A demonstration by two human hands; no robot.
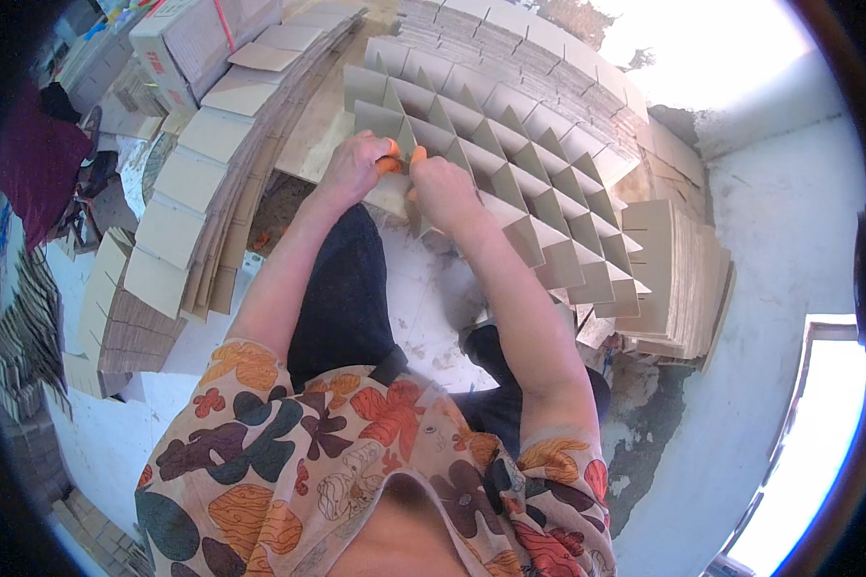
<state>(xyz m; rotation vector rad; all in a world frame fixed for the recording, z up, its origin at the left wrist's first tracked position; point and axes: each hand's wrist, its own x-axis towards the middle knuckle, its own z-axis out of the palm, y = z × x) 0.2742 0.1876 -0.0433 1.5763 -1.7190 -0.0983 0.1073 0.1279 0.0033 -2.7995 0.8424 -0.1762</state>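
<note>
In front of me stands a cardboard divider grid (523, 242), its slotted strips crossing into rows of square cells. At the grid's near left corner my left hand (354, 169) is closed, pinching a cardboard strip of the grid. My right hand (445, 192) is close beside it, also closed, with its fingertips on the same corner. Orange covers sit on some fingertips of both hands. A cardboard tip shows just below the right hand's fingers. The exact hold of the fingers is partly hidden by the hands.
A long row of stacked cardboard strips (178, 180) runs along my left, with a carton (185, 53) behind it. More stacks (548, 62) stand beyond the grid, and another stack (656, 279) at its right by the wall (775, 221). Dark red cloth (38, 159) shows at far left.
</note>
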